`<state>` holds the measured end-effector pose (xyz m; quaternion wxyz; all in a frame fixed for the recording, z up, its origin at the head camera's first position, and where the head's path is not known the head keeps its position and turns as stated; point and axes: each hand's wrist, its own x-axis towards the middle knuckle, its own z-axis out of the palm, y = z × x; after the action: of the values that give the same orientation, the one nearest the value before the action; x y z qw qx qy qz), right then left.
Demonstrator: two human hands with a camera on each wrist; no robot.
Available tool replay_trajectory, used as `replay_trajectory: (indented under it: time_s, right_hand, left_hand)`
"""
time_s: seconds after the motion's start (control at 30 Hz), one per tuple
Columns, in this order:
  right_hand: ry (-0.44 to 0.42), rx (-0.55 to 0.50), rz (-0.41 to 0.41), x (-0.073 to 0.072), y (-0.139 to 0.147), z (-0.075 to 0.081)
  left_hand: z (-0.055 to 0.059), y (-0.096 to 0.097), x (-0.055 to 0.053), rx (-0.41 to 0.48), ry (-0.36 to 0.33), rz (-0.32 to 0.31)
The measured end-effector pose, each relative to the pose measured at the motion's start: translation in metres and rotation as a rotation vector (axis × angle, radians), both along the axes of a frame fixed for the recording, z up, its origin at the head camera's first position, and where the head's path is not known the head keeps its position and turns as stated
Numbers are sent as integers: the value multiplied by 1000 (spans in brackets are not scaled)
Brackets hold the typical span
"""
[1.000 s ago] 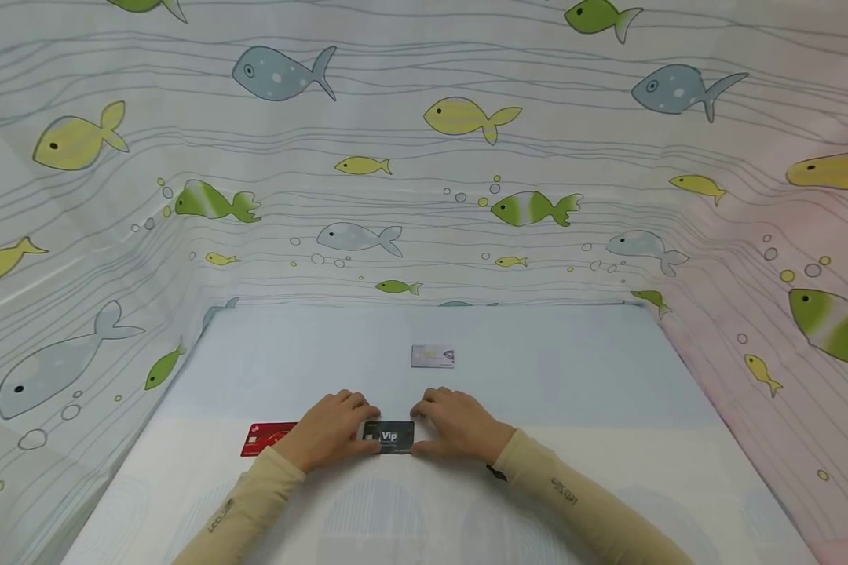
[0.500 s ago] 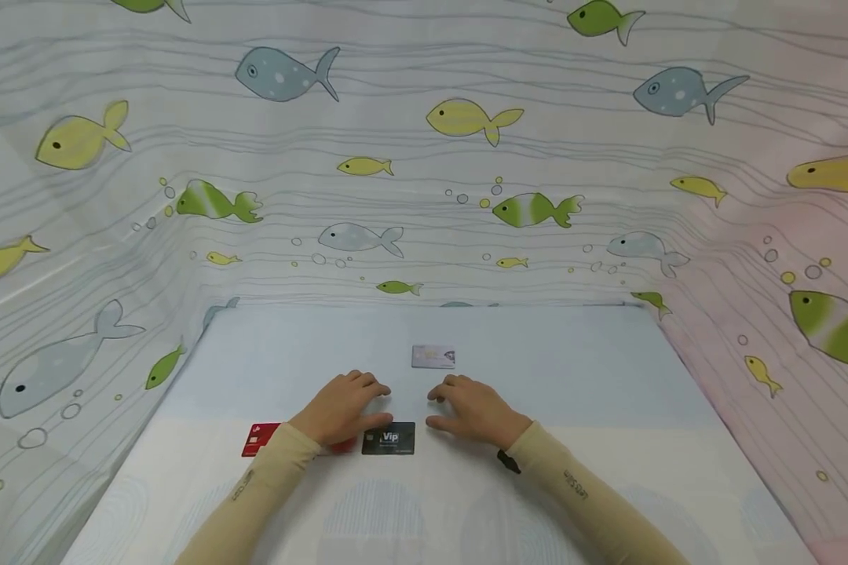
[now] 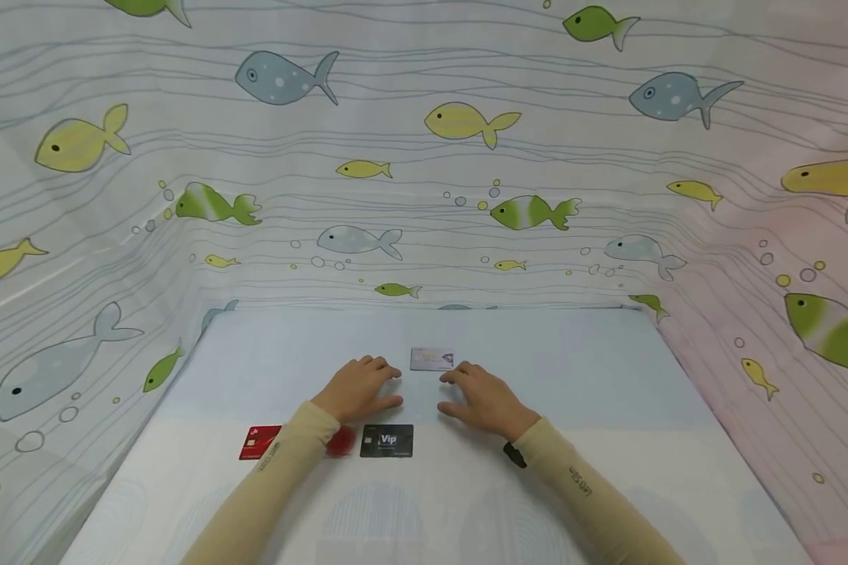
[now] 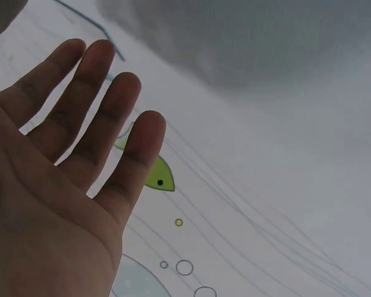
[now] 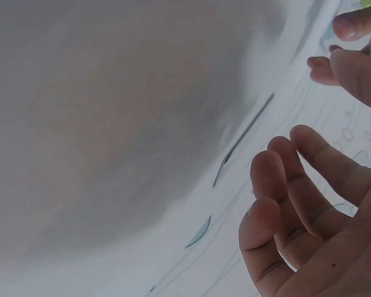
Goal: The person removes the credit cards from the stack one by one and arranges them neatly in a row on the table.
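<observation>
A pale, light-coloured card (image 3: 431, 359) lies flat toward the back of the table in the head view. Just in front of it, to its left, hovers my left hand (image 3: 360, 390), fingers extended and nothing held. My right hand (image 3: 486, 402) faces it from the other side, its upper fingertips close to the pale card's lower right corner. In the right wrist view the right fingers (image 5: 269, 179) bend loosely around nothing. The left wrist view shows an empty palm with straight fingers (image 4: 145, 139). A black "Vip" card (image 3: 386, 441) lies nearer the front, below the left hand.
Left of the Vip card lies a red card (image 3: 257, 442), partly covered by the left sleeve (image 3: 283, 463). A red round patch (image 3: 340, 442) shows on the sleeve's other side. Fish-printed sheeting (image 3: 424, 180) rises behind and beside the white table (image 3: 572, 502).
Both hands have left the Vip card's edges and moved away from me and slightly right, toward the pale card. The Vip card stays in line with the red card.
</observation>
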<state>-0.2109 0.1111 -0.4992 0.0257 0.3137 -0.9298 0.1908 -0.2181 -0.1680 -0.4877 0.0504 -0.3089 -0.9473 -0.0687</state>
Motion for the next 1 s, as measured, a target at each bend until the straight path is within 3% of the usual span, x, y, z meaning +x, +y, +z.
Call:
replay_trajectory:
  time_s: [0.33, 0.63, 1.0]
  right_hand:
    - [-42, 5, -69, -7, 12, -4]
    - [-84, -5, -152, -18, 24, 2]
    - [-133, 18, -155, -37, 25, 1]
  left_hand:
    - [-6, 14, -24, -30, -46, 49]
    - [-11, 28, -48, -65, 1, 70]
    - [-12, 36, -74, -56, -91, 102]
